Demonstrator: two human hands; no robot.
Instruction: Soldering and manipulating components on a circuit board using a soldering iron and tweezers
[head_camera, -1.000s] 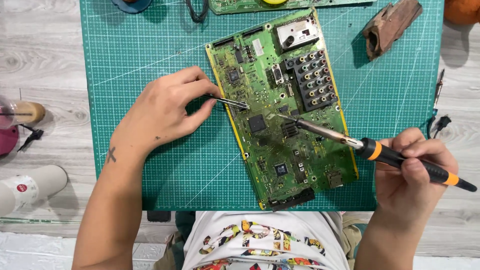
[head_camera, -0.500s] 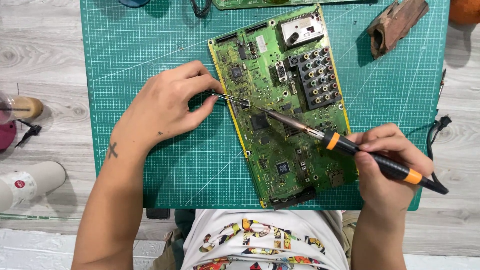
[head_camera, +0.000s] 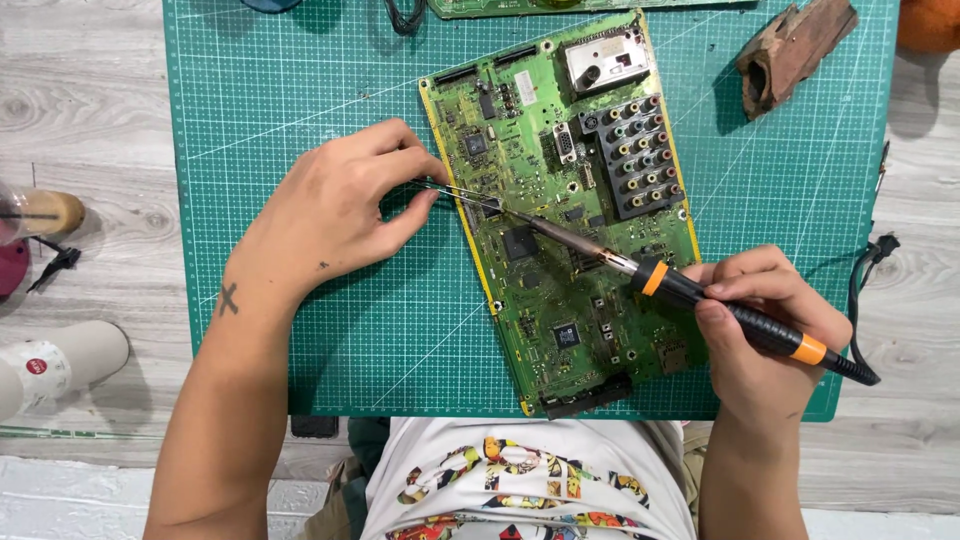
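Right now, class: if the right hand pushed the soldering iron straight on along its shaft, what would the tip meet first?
The right hand aims the soldering iron up-left; its tip probably meets the tweezers over the circuit board.

A circuit board (head_camera: 560, 210) lies on a cutting mat (head_camera: 300, 120) on the counter (head_camera: 80, 100). Left of the board rests the left hand (head_camera: 335, 210) with tweezers (head_camera: 455, 192); right, the right hand (head_camera: 765, 320) holds a soldering iron (head_camera: 680, 290), tip on the board.

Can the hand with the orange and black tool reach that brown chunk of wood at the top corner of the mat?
Probably yes. The wood chunk lies bare on the green mat, nothing blocking it, but the right hand is full, gripping the soldering iron.
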